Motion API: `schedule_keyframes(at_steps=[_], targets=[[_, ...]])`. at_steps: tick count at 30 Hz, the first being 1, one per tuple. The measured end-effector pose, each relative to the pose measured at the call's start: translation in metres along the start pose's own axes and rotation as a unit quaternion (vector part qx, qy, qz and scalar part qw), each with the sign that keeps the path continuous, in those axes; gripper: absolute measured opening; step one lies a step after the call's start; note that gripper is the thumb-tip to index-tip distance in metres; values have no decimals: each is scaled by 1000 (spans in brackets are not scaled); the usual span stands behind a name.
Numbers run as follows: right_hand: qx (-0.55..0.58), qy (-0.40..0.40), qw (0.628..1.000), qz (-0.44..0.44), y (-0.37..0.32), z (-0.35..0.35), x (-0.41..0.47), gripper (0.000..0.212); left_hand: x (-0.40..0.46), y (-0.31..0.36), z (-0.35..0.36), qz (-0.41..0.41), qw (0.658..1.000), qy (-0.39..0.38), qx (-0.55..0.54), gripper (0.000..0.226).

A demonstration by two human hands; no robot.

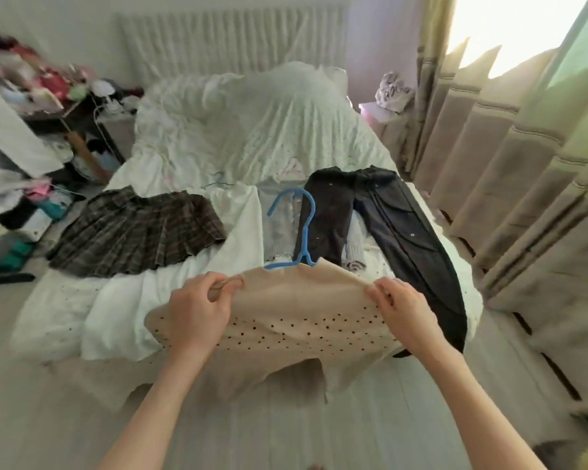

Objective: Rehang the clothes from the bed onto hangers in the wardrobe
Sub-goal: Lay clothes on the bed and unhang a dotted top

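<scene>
Mid-step at the foot edge of the bed (pixel 65 320): left hand (pixel 197 310) and right hand (pixel 403 312) both pinch the beige top (pixel 299 320) over the blue hanger (pixel 302 228), so next it probably needs settling on straight.

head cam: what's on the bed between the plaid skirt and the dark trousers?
Head view: between plaid skirt and dark trousers lie a white garment, a pale grey garment and the blue hanger.

Two bare forearms, no sleeves, left hand (pixel 197 308), right hand (pixel 403 308)

beige top (pixel 286 317): thin matt cloth, dotted with small dark spots | hanger (pixel 304 228) beyond the grips: smooth blue, probably plastic | plaid skirt (pixel 136 232): matt pleated cloth | dark trousers (pixel 404 225): faint sheen, metal studs | bed sheet (pixel 252 137): crinkled white cloth
</scene>
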State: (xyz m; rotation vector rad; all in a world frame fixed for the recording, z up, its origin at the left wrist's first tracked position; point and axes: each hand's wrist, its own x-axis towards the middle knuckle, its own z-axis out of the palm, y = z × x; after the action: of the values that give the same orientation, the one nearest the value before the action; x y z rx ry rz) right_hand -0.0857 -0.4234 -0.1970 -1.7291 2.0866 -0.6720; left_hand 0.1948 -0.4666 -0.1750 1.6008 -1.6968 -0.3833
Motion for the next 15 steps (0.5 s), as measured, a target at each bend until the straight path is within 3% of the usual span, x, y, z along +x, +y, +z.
schedule_keyframes(at_steps=[4, 8, 15], targets=[[56, 52, 994, -83, -45, 3, 38, 19, 30, -12, -28, 25, 994, 97, 48, 29], [118, 108, 980, -122, -79, 2, 89, 17, 74, -17, -42, 43, 975, 185, 112, 20], [133, 163, 965, -154, -135, 3, 184, 21, 172, -33, -49, 69, 963, 242, 94, 19]])
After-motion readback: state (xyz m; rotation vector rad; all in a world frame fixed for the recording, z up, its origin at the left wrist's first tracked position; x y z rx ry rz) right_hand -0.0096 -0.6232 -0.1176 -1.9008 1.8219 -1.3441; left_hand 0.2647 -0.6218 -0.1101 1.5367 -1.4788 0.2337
